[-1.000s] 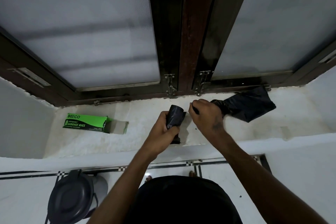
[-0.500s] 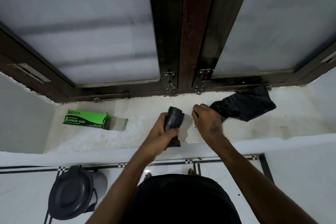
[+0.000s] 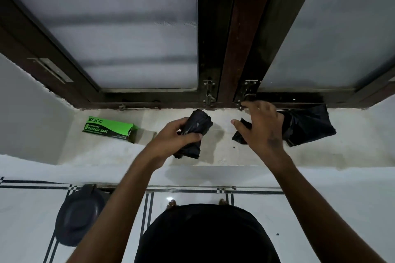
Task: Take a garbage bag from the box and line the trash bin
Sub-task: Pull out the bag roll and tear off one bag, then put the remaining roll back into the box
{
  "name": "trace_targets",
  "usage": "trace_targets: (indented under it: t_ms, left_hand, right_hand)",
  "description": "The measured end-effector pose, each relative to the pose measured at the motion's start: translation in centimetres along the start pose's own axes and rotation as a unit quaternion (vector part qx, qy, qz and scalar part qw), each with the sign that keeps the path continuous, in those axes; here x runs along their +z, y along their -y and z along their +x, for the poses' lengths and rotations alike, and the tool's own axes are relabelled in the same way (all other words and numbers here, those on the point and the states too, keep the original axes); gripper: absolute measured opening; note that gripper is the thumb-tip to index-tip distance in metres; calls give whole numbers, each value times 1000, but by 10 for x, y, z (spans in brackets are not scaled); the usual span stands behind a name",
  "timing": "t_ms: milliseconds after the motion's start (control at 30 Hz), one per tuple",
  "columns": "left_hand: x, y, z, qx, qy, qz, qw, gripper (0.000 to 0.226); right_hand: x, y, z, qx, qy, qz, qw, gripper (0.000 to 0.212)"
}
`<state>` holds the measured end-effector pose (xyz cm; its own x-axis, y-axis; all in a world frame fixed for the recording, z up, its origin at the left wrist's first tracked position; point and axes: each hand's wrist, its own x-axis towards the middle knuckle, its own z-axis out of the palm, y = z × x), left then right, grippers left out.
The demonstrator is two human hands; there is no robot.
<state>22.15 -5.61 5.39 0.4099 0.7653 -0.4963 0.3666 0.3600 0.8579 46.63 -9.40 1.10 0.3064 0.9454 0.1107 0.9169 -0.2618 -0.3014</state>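
My left hand (image 3: pixel 174 141) is shut on a roll of black garbage bags (image 3: pixel 197 126), held just above the white window sill (image 3: pixel 106 151). A single black garbage bag (image 3: pixel 307 126) lies crumpled on the sill to the right, apart from the roll. Above its left end hovers my right hand (image 3: pixel 260 128), fingers spread and thumb out, gripping nothing I can see. The green garbage bag box (image 3: pixel 109 128) lies on the sill at the left, its right end open. On the floor at lower left stands the dark trash bin (image 3: pixel 79 215), lid closed.
Dark wooden window frames with frosted panes rise right behind the sill, with metal latches (image 3: pixel 209 94) at their base. The white tiled floor has black border lines. My dark shirt and toes show at the bottom centre.
The bag has come apart from the roll. My right hand has opened and moved right and up; my left hand still grips the roll.
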Motion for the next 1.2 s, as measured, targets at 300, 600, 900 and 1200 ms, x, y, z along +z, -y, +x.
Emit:
trace_targets:
  t_ms: [300,600,900,1200]
  left_hand:
    - [3,9,2,-20,30,14,999,24]
    - [-15,4,-10,-5,94,47,994,77]
    - [-84,31,-20,132,-133,40,981,44]
    - [-164,87,-12,40,-207,461,862,69]
  right_hand:
    - [-8,44,-19,-64,-17,236,970,22]
    - [5,71,-30,1,163,507,846,29]
    - [30,100,-26,31,173,541,822,29]
    - [64,149,-23,65,126,480,865,29]
